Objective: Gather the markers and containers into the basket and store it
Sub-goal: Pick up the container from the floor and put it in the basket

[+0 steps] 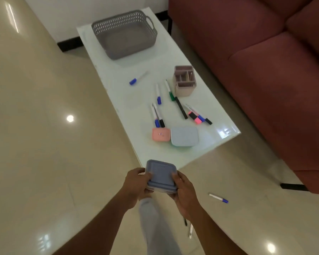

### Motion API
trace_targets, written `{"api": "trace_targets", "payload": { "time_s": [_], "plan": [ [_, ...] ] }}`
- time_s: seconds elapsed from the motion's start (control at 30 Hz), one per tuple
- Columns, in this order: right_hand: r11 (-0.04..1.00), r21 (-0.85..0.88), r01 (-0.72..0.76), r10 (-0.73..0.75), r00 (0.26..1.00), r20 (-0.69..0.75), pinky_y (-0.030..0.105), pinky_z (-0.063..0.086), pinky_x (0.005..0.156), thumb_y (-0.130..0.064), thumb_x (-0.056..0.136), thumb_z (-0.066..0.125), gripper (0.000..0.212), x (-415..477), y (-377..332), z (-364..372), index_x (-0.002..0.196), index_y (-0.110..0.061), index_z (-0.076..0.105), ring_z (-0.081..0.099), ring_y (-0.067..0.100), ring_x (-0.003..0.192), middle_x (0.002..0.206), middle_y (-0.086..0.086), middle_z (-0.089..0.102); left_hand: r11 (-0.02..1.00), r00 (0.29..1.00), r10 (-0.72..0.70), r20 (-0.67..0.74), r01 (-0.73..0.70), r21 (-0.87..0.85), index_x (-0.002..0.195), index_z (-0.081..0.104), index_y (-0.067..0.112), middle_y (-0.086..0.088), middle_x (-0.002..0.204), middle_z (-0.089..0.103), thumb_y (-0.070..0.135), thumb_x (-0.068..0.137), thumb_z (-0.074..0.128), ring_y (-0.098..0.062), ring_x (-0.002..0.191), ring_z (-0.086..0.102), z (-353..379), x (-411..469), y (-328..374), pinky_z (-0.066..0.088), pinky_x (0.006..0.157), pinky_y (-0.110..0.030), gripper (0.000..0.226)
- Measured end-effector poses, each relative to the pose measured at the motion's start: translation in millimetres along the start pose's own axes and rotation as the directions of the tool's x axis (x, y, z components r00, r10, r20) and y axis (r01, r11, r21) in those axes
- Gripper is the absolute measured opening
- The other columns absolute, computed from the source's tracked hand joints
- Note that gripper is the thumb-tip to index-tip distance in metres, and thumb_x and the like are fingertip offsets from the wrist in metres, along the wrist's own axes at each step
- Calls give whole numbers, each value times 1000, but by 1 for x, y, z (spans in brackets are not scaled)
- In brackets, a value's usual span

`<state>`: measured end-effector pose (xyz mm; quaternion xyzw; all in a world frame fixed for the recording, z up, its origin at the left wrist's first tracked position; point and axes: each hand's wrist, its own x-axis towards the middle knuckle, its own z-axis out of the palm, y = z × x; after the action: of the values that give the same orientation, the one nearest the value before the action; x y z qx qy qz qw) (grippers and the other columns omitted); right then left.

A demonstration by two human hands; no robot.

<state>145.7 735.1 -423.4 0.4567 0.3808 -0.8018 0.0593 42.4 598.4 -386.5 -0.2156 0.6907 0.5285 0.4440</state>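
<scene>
Head view: both hands grip a square blue-lidded container just off the near end of the white table, left hand on its left edge, right hand on its right. A grey lattice basket with a side handle stands at the far end. Between them lie scattered markers, a pink box touching a pale blue box, and a divided organiser. One blue-capped marker lies on the floor to the right.

Both hands, left and right, extend forward, fingers curled in a grip.
</scene>
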Motion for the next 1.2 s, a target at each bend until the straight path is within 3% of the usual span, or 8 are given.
{"api": "trace_targets", "payload": {
  "time_s": [0.1,0.23,0.3,0.47,0.63,0.87,1.07,1.2],
  "plan": [
    [999,-38,-28,28,1000,7,43,58,80,-31,90,63,38,24,-23,41,123,-12,61,70,30,95,109,14,72,999,999,29,18,-30,44,123,59,8,-14,104,71,13,90,63,-33,95,69,-30,23,55,60,79,-50,33],
    [999,-15,-35,36,998,51,48,55,91,-27,94,60,33,55,-61,104,123,-13,62,68,34,103,113,14,71,994,996,52,70,-58,90,125,57,13,-11,106,69,13,89,66,-25,88,68,-73,55,131,58,62,-33,37],
    [1000,-13,-3,3,999,33,52,51,93,-25,93,60,32,74,-81,139,124,-16,61,67,34,102,113,13,71,992,993,85,85,-92,86,123,58,15,-10,105,69,13,90,66,-24,86,67,-94,69,170,56,62,-31,34],
    [996,-41,82,-83,996,-23,49,55,91,-25,92,64,34,110,-133,229,125,-21,60,67,33,106,116,12,70,981,977,138,161,-158,117,116,59,17,-6,104,69,8,93,59,-23,87,65,-146,101,262,55,68,-33,24],
    [986,-80,148,-156,982,-107,41,58,80,-28,91,64,31,130,-177,324,121,-25,59,70,27,101,113,6,72,919,923,213,322,-301,254,90,67,25,-7,95,70,9,93,60,-21,81,63,-210,132,354,52,68,-33,19],
    [983,26,184,-176,964,-200,38,59,74,-30,93,63,33,188,-217,450,124,-23,57,70,27,99,113,4,71,856,916,155,371,-312,413,93,69,27,-6,102,71,10,93,60,-21,84,65,-285,194,476,55,64,-32,19],
    [980,10,199,-187,935,-302,39,61,77,-34,94,60,37,270,-275,501,128,-20,53,66,22,104,118,2,64,797,921,145,362,-326,509,100,68,23,0,96,72,6,90,58,-20,80,65,-281,269,571,56,64,-32,22],
    [984,3,178,-167,930,-327,35,61,71,-30,95,59,42,345,-318,515,133,-16,51,64,25,105,121,7,63,700,907,164,388,-384,602,88,67,27,-13,102,69,2,88,53,-34,96,64,-265,333,627,56,74,-46,29]
  ]
}}
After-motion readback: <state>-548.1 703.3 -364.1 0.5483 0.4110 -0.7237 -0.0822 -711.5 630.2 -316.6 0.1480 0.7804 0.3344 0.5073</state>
